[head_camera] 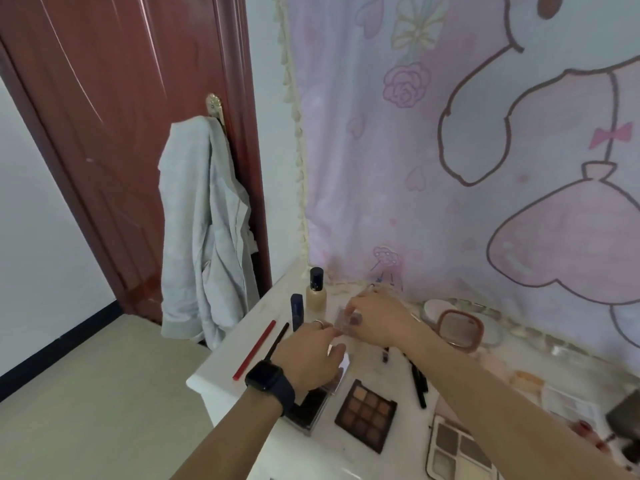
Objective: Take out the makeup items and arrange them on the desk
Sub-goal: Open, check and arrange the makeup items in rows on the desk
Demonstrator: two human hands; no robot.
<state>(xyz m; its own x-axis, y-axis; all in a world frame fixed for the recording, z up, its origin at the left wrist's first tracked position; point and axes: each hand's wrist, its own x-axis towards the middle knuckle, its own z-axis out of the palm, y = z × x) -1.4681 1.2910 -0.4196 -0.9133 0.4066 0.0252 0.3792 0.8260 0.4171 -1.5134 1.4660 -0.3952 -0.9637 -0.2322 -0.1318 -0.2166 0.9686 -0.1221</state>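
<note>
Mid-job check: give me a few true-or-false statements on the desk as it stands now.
The foundation bottle stands upright at the back left of the desk. True.
The red pencil stands in a cup. False: it lies flat on the desk.
The nine-pan palette is closed. False: it lies open, brown shades showing.
The right hand pinches a small clear case. True.
The left hand has a dark watch at its wrist. True.
</note>
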